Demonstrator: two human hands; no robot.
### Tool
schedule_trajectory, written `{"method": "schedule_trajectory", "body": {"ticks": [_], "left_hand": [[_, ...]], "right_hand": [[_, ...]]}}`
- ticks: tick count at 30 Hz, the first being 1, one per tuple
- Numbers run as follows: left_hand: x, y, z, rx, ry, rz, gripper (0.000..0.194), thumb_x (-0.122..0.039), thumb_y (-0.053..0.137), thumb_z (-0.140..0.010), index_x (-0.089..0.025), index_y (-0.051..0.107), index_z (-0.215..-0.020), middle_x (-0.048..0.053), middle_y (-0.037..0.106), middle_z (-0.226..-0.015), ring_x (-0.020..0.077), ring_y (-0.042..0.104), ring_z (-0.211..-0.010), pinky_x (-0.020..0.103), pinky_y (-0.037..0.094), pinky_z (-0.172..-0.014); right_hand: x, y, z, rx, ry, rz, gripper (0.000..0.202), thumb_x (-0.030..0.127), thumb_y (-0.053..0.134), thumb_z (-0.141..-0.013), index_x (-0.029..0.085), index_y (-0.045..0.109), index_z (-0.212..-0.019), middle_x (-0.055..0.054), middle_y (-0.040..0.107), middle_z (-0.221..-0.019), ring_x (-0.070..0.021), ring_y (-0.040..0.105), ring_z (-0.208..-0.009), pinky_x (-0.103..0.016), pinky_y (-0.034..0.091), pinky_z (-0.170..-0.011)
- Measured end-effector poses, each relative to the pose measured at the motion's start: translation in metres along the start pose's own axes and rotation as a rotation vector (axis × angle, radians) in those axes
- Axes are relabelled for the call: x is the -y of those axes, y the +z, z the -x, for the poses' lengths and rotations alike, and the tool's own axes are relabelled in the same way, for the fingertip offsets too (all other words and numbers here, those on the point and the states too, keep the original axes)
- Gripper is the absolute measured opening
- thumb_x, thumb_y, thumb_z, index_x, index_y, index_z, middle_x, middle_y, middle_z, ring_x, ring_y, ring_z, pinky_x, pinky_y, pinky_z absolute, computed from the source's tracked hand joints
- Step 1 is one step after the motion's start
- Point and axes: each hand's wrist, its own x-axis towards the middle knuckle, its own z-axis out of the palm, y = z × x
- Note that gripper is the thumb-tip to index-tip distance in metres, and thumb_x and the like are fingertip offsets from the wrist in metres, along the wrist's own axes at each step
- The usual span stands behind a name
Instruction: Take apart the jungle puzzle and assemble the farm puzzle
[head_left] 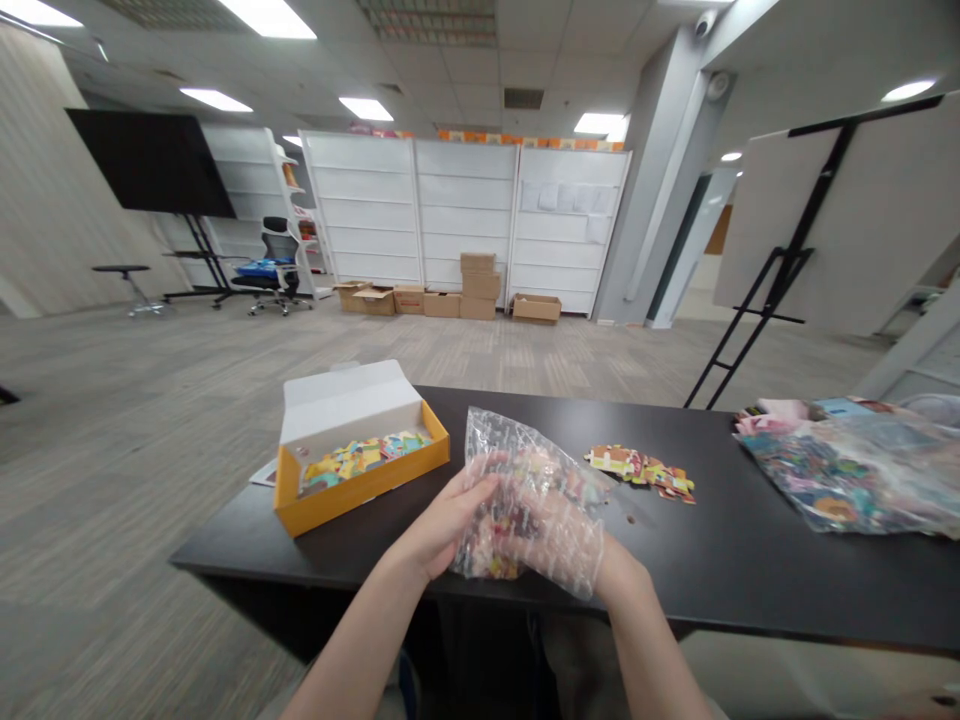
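A clear plastic bag (491,440) with colourful puzzle pieces (491,560) in it is held over the front of the black table. From the left, my left hand (454,510) is closed on the bag's side, its fingers curled against the film. My right hand (551,530) is inside the bag up to the wrist, seen through the plastic; its fingers are blurred among the pieces, and I cannot make out their grip. To the right lies a small pile of puzzle pieces (641,470). An open yellow box (367,500) at the left holds more pieces (364,460).
The black table (720,560) has its front edge just under my forearms. At its right end sits a large clear bag of colourful items (855,470). Beyond are cardboard boxes (480,285), an office chair (274,265) and a whiteboard stand (780,260).
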Motion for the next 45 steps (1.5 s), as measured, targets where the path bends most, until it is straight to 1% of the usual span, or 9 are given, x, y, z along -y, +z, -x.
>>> {"method": "schedule_trajectory", "body": {"ticks": [9, 13, 18, 22, 26, 30, 38, 42, 45], "left_hand": [[-0.006, 0.004, 0.003, -0.007, -0.017, 0.013, 0.043, -0.025, 0.069, -0.090, -0.021, 0.060, -0.132, 0.014, 0.073, -0.121, 0.0291, 0.073, -0.103, 0.035, 0.060, -0.078], [-0.014, -0.006, 0.003, 0.017, 0.013, 0.085, 0.052, -0.026, 0.073, -0.087, -0.022, 0.057, -0.137, 0.015, 0.071, -0.123, 0.0293, 0.073, -0.103, 0.038, 0.061, -0.083], [-0.027, -0.021, 0.005, -0.004, 0.032, 0.173, 0.059, -0.023, 0.071, -0.089, -0.024, 0.051, -0.144, 0.015, 0.070, -0.127, 0.0289, 0.073, -0.107, 0.044, 0.060, -0.093], [-0.033, -0.026, 0.007, -0.047, 0.068, 0.246, 0.059, -0.026, 0.065, -0.094, -0.024, 0.046, -0.150, 0.015, 0.072, -0.124, 0.0283, 0.074, -0.104, 0.044, 0.060, -0.093], [-0.033, -0.029, 0.005, -0.041, 0.075, 0.342, 0.057, -0.028, 0.056, -0.099, -0.025, 0.041, -0.154, 0.013, 0.074, -0.123, 0.0263, 0.075, -0.102, 0.042, 0.061, -0.092], [-0.031, -0.028, 0.001, -0.029, 0.118, 0.429, 0.057, -0.030, 0.054, -0.101, -0.025, 0.040, -0.155, 0.011, 0.075, -0.123, 0.0264, 0.074, -0.107, 0.042, 0.059, -0.098], [-0.024, -0.021, 0.001, -0.010, 0.082, 0.423, 0.060, -0.030, 0.057, -0.099, -0.027, 0.038, -0.157, 0.011, 0.074, -0.125, 0.0258, 0.074, -0.106, 0.040, 0.061, -0.092], [-0.021, -0.021, 0.000, 0.001, 0.117, 0.400, 0.064, -0.026, 0.063, -0.095, -0.027, 0.041, -0.155, 0.010, 0.071, -0.130, 0.0262, 0.073, -0.109, 0.040, 0.060, -0.095], [-0.017, -0.016, -0.002, -0.048, 0.184, 0.427, 0.060, -0.023, 0.067, -0.092, -0.028, 0.049, -0.149, 0.008, 0.072, -0.130, 0.0245, 0.072, -0.112, 0.037, 0.058, -0.098]], "right_hand": [[0.004, 0.005, -0.002, 0.038, -0.125, -0.060, 0.018, 0.020, 0.062, -0.090, 0.028, 0.074, -0.100, -0.003, 0.076, -0.107, -0.0227, 0.070, -0.095, -0.031, 0.054, -0.088], [-0.001, -0.021, 0.007, -0.130, -0.129, -0.145, 0.015, 0.037, 0.065, -0.092, 0.025, 0.074, -0.096, -0.005, 0.075, -0.107, -0.0253, 0.069, -0.099, -0.036, 0.054, -0.092], [-0.036, -0.069, 0.037, -0.368, 0.114, -0.353, 0.040, 0.054, 0.073, -0.083, 0.019, 0.067, -0.100, -0.008, 0.077, -0.093, -0.0227, 0.072, -0.081, -0.033, 0.057, -0.071], [-0.080, -0.086, 0.057, -0.592, 0.318, -0.395, 0.049, 0.058, 0.082, -0.067, 0.019, 0.066, -0.091, -0.011, 0.078, -0.083, -0.0239, 0.072, -0.070, -0.032, 0.055, -0.060], [-0.115, -0.080, 0.060, -0.534, 0.523, -0.366, 0.042, 0.049, 0.085, -0.060, 0.017, 0.066, -0.079, -0.003, 0.069, -0.058, -0.0144, 0.057, -0.045, -0.025, 0.041, -0.043], [-0.131, -0.065, 0.051, -0.482, 0.589, -0.367, 0.034, 0.043, 0.083, -0.061, 0.017, 0.066, -0.074, -0.001, 0.066, -0.054, -0.0134, 0.056, -0.045, -0.025, 0.045, -0.045], [-0.135, -0.054, 0.036, -0.392, 0.503, -0.030, 0.027, 0.043, 0.069, -0.076, 0.017, 0.074, -0.072, -0.005, 0.070, -0.060, -0.0187, 0.064, -0.052, -0.028, 0.047, -0.052], [-0.124, -0.061, 0.039, -0.531, 0.464, 0.114, 0.022, 0.040, 0.072, -0.072, 0.018, 0.075, -0.075, -0.008, 0.074, -0.076, -0.0233, 0.068, -0.071, -0.032, 0.050, -0.065], [-0.101, -0.064, 0.042, -0.547, 0.356, 0.010, 0.039, 0.045, 0.076, -0.070, 0.017, 0.076, -0.096, -0.009, 0.074, -0.092, -0.0208, 0.066, -0.071, -0.033, 0.051, -0.066]]}}
